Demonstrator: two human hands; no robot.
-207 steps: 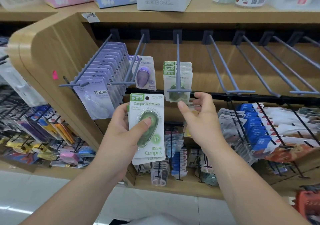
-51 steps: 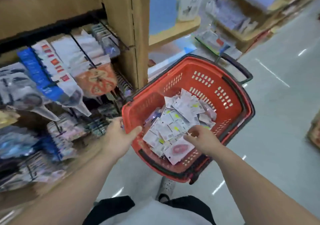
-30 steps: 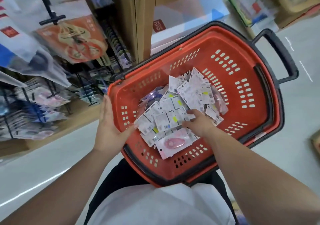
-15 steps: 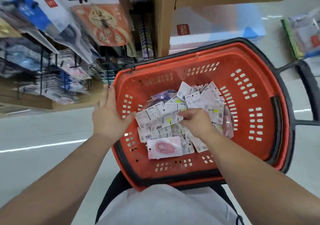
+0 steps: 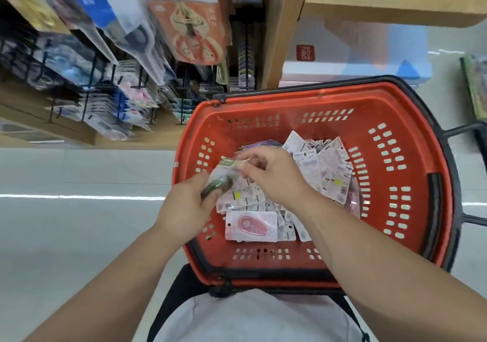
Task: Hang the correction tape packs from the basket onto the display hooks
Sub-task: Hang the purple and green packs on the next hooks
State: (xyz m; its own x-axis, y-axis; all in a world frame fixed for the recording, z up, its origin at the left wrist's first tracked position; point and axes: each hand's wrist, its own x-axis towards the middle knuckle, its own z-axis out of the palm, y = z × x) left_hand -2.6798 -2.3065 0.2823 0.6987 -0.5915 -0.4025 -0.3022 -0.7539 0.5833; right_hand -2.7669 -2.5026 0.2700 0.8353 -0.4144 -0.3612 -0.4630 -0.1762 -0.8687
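Shelving (image 5: 110,83) hung with packaged stationery fills the upper left. Whether the hooks meant for this stock are among those in view cannot be told. Just beside its wooden end post sits the red basket (image 5: 411,157), drawn up close against the person's body, probably so that both hands can reach in without stretching. On its floor lies the pile of correction tape packs (image 5: 329,167). The packs are loose and overlapping, and most show their printed white backs, so sorting by colour likely means turning them over. One pink pack (image 5: 250,225) rests face up at the near edge of the heap, untouched. Lifted clear of the pile, over the basket's left side, is a green pack (image 5: 222,177), held between both hands. This looks like the picking step, with hanging yet to come. The left hand (image 5: 184,207) comes in over the basket's left rim with the forearm angled up from the lower left, and its fingers curl round the pack's lower, bulged end. The right hand (image 5: 274,175) reaches across from the right, palm down and knuckles toward the camera. Its fingertips (image 5: 243,169) pinch the green header card, possibly to square the pack up or find its hang hole, though blur hides the detail.
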